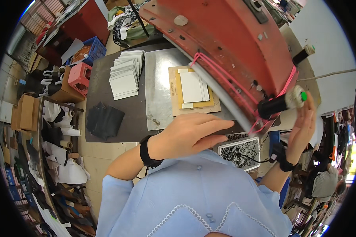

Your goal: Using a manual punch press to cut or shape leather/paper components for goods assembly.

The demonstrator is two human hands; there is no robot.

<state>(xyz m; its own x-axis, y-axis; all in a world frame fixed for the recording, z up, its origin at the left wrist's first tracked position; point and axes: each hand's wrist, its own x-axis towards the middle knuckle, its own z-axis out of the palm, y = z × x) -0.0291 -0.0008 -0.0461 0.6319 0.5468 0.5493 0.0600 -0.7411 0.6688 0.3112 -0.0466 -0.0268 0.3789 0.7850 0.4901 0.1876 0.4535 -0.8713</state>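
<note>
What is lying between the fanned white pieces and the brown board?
A bare strip of grey metal plate up to the brown board, plus a sliver of dark tabletop beside the white pieces; the head view shows this.

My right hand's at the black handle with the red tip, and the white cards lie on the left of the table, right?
Not quite: the head view shows the tip is green, not red. Your right hand is at the black handle, and the white cards lie on the left of the table.
</note>
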